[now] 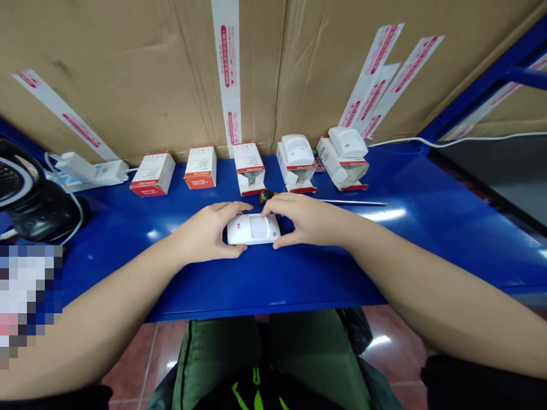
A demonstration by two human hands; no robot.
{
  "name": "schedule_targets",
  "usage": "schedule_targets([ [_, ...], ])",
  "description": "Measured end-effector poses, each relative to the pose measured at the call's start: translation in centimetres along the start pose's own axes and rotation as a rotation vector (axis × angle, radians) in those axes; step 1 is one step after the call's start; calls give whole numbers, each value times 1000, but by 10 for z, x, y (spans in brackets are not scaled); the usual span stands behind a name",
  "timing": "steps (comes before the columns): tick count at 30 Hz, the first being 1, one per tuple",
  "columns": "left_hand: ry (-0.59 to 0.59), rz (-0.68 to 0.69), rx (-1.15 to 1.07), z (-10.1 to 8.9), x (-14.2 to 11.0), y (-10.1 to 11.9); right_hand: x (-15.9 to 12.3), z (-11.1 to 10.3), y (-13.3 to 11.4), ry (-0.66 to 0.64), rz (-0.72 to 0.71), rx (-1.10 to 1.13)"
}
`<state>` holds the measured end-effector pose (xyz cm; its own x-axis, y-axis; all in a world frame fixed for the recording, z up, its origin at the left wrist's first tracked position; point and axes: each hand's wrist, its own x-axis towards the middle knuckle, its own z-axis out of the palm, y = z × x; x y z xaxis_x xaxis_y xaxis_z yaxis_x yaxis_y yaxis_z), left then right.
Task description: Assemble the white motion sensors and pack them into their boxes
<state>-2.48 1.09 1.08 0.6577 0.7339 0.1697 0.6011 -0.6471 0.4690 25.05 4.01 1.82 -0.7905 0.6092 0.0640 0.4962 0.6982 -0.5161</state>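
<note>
A white motion detector (251, 229) with a small red mark lies lengthwise across the blue table in front of me. My left hand (209, 232) grips its left end, thumb at the near edge and fingers at the far edge. At the other end, my right hand (299, 219) holds it between thumb and fingers, the fingertips on its far side and top. Just beyond my right hand lies a screwdriver (352, 202). Its dark and yellow handle is partly hidden by the fingers, and the long metal shaft points right.
Behind stand closed detector boxes (154, 171) (201, 165) and an opened box (250, 165). Two more opened boxes carry white detectors (297, 150) (348, 142) on top. A power strip (98, 173) and black fan (38, 199) are left. The table's front edge (265, 310) is near my lap.
</note>
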Motion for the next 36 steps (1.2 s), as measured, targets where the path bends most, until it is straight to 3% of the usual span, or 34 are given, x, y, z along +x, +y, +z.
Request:
schedule_targets([
  [7, -28, 81, -61, -2, 3, 0, -2, 3, -6, 39, -53, -107],
  [13, -41, 43, -89, -2, 1, -1, -2, 6, -15, 66, -40, -195],
  [20, 151, -166, -2, -13, -3, -2, 5, 25, -28, 209, 80, -309],
  [26, 73, -113, -15, -17, -1, 3, -1, 19, -26, 145, -295, -7],
  [29, 46, -140, -11, -11, 1, 5, -7, 1, -13, 200, -158, -137],
  [32, 44, -176, 17, -5, 1, 4, -9, -12, 0, 86, 50, -296],
  [36, -2, -191, 47, -6, 0, 1, -4, -9, 3, -23, 204, -380],
])
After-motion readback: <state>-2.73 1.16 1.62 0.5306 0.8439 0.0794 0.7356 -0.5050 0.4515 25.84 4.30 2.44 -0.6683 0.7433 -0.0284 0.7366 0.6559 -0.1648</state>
